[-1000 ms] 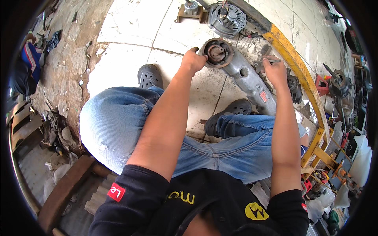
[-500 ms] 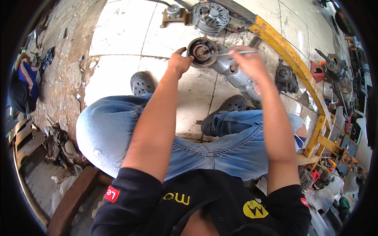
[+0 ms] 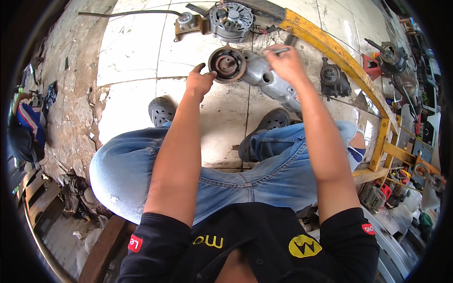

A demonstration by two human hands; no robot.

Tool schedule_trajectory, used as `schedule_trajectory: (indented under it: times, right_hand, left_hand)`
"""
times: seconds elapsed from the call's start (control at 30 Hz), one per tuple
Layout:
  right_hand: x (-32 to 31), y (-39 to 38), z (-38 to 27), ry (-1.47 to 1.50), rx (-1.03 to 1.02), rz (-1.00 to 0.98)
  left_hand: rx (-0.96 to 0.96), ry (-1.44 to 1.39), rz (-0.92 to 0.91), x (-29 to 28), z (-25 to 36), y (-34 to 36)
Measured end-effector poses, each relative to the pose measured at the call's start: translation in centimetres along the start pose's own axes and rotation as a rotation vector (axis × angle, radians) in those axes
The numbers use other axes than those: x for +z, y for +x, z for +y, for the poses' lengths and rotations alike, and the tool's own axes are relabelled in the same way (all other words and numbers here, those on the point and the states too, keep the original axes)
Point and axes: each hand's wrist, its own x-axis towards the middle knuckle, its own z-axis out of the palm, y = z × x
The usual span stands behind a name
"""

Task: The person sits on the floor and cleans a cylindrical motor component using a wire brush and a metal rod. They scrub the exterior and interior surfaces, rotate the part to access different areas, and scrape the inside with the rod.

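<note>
A round metal alternator housing (image 3: 240,75), with reddish copper windings inside it, lies on the floor, its open face up. My left hand (image 3: 200,85) is at its left edge, thumb on the rim, forefinger apart from the thumb and the other fingers curled. Up and to the right, my right hand (image 3: 287,65) is closed around a slim metal tool (image 3: 281,50); its exact kind is hard to make out. That hand hovers above a long grey cast-metal cover (image 3: 269,80), which touches the housing's right side.
Beyond the housing sit a finned alternator half (image 3: 231,21) and a bracketed round part (image 3: 187,20) with a black hose. A yellow metal frame (image 3: 330,47) curves along the right, near a dark metal part (image 3: 334,78). My shoes (image 3: 162,111) flank the near floor.
My right hand has drawn the tool back from the housing's opening, up and to the right. The left hand stays at the rim. The whole view has shifted slightly.
</note>
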Motion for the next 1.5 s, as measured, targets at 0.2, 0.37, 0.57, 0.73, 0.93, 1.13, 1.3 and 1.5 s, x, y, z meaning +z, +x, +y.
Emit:
schedule_trajectory:
  times: [0.2, 0.37, 0.57, 0.73, 0.93, 1.13, 1.3, 1.5]
  right_hand:
    - [-1.5, -1.5, -2.0, 0.138, 0.009, -0.304]
    - [-0.3, 0.2, 0.7, 0.069, -0.02, -0.029]
    - [-0.7, -0.2, -0.5, 0.077, -0.045, -0.266]
    - [-1.5, 1.6, 2.1, -0.059, -0.09, 0.019]
    - [0.4, 0.3, 0.3, 0.165, -0.092, -0.207]
    - [-0.3, 1.3, 0.3, 0.148, -0.154, 0.036]
    - [1.7, -0.7, -1.7, 0.023, -0.2, -0.167]
    - [3.4, 0.3, 0.4, -0.061, -0.223, -0.235]
  left_hand:
    - [0.02, 0.04, 0.055, 0.0, -1.1, 1.5]
    - [0.071, 0.061, 0.063, 0.3, -1.2, 1.5]
    - [0.02, 0.084, 0.08, 0.3, -0.6, 0.8]
    - [0.06, 0.128, 0.097, 0.8, -1.0, 1.1]
    - [0.031, 0.105, 0.087, 0.7, -0.9, 1.3]
    - [0.013, 0.097, 0.072, 0.7, -0.4, 0.6]
    - [0.047, 0.109, 0.095, 0.5, -0.8, 1.0]
    - [0.007, 0.139, 0.095, 0.4, 0.8, -0.8]
